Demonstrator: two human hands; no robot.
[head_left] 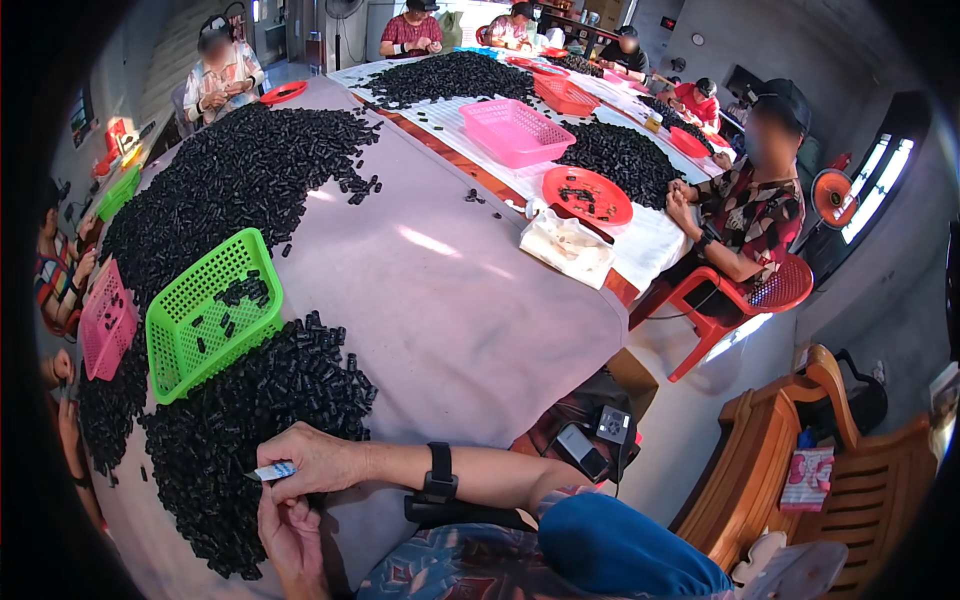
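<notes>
Head view: the person's right hand [318, 462], wrist bearing a black watch band [438, 472], reaches across to the left and pinches a small white-and-blue strip [272, 471] between thumb and fingers at the near edge of a heap of small black cylindrical parts [255, 430]; the left hand [292, 535] sits just below it, fingers curled toward the strip, though whether it grips anything cannot be told. Risks, as judged: the strip is thin and held only at one end, so it could slip into the heap and be lost among the parts; a forearm sweeping the table edge could push loose parts to the floor. A green basket [208, 312], tilted and holding a few parts, rests on the heap and might slide. The surface is a long table under a pale cloth [450, 300], with pink baskets [514, 131] and red trays [587, 194] beyond; other seated people work along both sides, on red plastic chairs [745, 300], beside a wooden bench [800, 450].
</notes>
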